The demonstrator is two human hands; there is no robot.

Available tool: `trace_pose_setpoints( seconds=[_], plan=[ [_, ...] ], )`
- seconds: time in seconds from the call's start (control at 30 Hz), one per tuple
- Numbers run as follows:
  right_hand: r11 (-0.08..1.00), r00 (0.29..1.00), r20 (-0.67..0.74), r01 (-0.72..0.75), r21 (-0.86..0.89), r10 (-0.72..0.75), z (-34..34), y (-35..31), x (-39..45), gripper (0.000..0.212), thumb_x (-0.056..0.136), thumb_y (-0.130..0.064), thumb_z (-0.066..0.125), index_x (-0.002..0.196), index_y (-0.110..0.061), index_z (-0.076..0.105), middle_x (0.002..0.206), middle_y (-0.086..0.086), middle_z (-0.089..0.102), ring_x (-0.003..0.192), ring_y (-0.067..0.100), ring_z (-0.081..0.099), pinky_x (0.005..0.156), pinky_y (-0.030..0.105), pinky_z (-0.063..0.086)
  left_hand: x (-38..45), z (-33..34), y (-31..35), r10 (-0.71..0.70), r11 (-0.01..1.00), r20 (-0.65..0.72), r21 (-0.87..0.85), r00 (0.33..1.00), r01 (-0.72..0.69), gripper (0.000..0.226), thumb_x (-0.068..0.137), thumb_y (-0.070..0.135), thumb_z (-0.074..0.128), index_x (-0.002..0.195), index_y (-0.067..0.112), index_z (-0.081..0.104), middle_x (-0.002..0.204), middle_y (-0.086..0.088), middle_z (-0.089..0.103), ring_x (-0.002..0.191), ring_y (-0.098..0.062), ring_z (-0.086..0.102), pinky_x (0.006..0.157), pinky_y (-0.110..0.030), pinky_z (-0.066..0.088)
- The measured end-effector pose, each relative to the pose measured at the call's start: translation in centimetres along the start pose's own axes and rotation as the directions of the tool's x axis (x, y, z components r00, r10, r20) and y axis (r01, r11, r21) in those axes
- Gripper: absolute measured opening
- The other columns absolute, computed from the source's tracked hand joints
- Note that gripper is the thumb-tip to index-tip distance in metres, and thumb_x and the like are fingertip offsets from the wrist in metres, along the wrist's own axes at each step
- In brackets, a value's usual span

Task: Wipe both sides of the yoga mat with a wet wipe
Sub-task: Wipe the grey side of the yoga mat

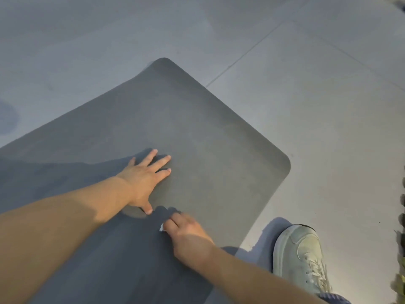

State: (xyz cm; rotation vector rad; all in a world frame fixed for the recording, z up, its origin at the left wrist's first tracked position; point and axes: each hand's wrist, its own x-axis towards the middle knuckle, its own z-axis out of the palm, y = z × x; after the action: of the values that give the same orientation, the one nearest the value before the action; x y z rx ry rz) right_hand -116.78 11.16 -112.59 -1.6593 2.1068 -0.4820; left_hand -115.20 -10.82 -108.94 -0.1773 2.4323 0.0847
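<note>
Wiping mat (197,128), top side.
Right hand (186,233) bunches wipe (161,227); left hand (143,178) spread flat just beyond. Mat could creep if left lifts.

The floor (306,106) is laid with large pale grey tiles, thin grout lines (245,55) crossing between them. Green foliage (400,260) edges the right side. Low warm light throws soft shadows across the tiles.
</note>
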Motion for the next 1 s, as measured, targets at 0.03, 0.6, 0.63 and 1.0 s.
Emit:
trace_pose_setpoints(
  seconds=[0.03,0.6,0.63,1.0],
  plan=[
    [0.998,0.998,0.005,0.056,-0.031,-0.055,-0.6,0.7,0.1,0.024,0.074,-0.005,0.043,0.088,-0.009,0.061,0.082,0.010,0.057,0.073,0.030,0.055,0.068,0.035,0.049,0.2,0.0,0.2,0.027,1.000,0.001,-0.011,1.000,-0.027,0.132,0.062,0.058,0.087,0.161,0.022,0.008,0.165,0.010,-0.025,0.153,-0.028,-0.020,0.121,-0.058,0.022],
    [1.000,1.000,0.021,0.003,0.011,-0.003,-2.2,4.5,-4.6,0.027,0.070,-0.002,0.057,0.095,-0.011,0.059,0.091,0.011,0.057,0.083,0.029,0.055,0.079,0.031,0.044,1.0,-0.8,4.4,-0.025,0.990,0.057,-0.134,0.998,0.032,0.123,0.061,0.086,0.066,0.155,0.049,-0.003,0.165,-0.006,-0.016,0.149,-0.048,-0.019,0.118,-0.065,0.022],
    [1.000,1.000,0.006,-0.028,0.001,0.028,-3.1,6.3,-4.2,0.026,0.071,-0.003,0.055,0.096,-0.011,0.060,0.091,0.011,0.058,0.084,0.030,0.057,0.079,0.033,0.048,1.1,-0.8,4.9,-0.045,0.993,0.049,-0.103,0.998,0.049,0.128,0.057,0.088,0.068,0.155,0.048,-0.004,0.164,-0.009,-0.013,0.148,-0.051,-0.015,0.117,-0.065,0.025],
    [0.954,0.938,-0.205,-0.297,-0.046,0.281,-4.0,10.1,-5.9,0.027,0.070,0.001,0.066,0.093,-0.012,0.059,0.089,0.010,0.059,0.078,0.032,0.060,0.068,0.032,0.049,2.3,-2.6,7.0,0.101,0.986,-0.015,0.136,0.995,-0.098,0.148,0.050,0.077,0.082,0.161,0.025,0.000,0.164,0.002,-0.025,0.152,-0.037,-0.020,0.119,-0.065,0.016]
  ],
)
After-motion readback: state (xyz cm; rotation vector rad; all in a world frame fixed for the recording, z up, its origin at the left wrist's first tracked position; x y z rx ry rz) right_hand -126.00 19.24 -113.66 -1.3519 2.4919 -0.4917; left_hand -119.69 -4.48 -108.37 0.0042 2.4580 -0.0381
